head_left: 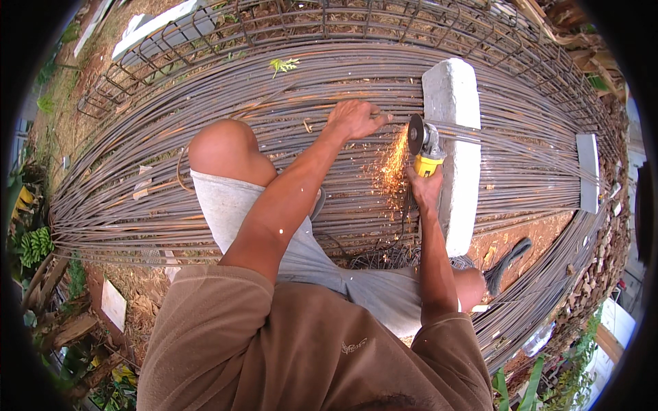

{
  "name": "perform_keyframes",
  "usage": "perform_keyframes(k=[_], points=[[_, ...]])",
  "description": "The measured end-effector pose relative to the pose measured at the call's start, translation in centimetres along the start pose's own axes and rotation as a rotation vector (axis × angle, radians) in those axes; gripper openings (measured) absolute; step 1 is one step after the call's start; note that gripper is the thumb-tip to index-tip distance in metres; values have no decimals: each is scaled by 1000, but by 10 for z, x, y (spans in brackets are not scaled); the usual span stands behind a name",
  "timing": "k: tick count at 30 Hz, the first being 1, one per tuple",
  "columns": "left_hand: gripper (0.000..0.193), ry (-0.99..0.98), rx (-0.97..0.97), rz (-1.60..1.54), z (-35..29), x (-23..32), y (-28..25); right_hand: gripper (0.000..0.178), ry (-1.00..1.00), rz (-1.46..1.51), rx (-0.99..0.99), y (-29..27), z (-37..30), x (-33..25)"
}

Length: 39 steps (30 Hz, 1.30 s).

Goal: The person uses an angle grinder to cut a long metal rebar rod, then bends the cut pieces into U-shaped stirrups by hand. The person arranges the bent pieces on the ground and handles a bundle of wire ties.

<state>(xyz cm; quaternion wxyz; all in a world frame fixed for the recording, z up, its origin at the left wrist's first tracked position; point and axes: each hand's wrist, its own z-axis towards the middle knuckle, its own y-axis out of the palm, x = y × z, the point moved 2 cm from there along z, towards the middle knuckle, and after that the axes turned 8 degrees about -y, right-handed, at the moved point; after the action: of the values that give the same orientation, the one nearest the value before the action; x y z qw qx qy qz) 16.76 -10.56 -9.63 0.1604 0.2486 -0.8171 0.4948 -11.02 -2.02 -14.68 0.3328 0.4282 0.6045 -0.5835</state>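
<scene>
My right hand [426, 189] is wrapped round a yellow angle grinder [429, 166]. The dark cutting disc [415, 135] stands on edge against steel rods just left of a long white concrete block [462, 192]. Orange sparks [393, 168] spray down and to the left from it. To the left of the disc, my left hand [358, 119] closes on the ends of a few steel rods [458, 129], which run rightward over the block. The exact contact of disc and rod is hard to make out.
Many long steel rods [329, 75] lie side by side beneath me. Tied rebar cages [384, 22] stretch along the far side. A smaller pale block [587, 172] lies under the rods at right. Dark tie wire [507, 264] sits near my right knee, and a green leaf [284, 66] rests on the rods.
</scene>
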Motion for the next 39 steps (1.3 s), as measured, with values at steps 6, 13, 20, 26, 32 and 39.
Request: perform_keyframes(k=[6,13,20,26,32,39], points=[[75,12,6,3,4,-2,2,44,-3,9,-3,0,-1,-3],[75,14,22,-1,3,-2,4,44,17,-14,3,-1,2,3],[75,23,22,-2,3,-4,4,41,-33,17,5,1,0,-11],[75,12,-1,-5,2,-2,1,40,-37,21,11,0,1,1],[76,2,1,-1,3,-2,2,42,-70,24,19,0,-1,3],[78,-7,6,-42,5,-8,7,47,-2,-57,4,-1,-2,-8]])
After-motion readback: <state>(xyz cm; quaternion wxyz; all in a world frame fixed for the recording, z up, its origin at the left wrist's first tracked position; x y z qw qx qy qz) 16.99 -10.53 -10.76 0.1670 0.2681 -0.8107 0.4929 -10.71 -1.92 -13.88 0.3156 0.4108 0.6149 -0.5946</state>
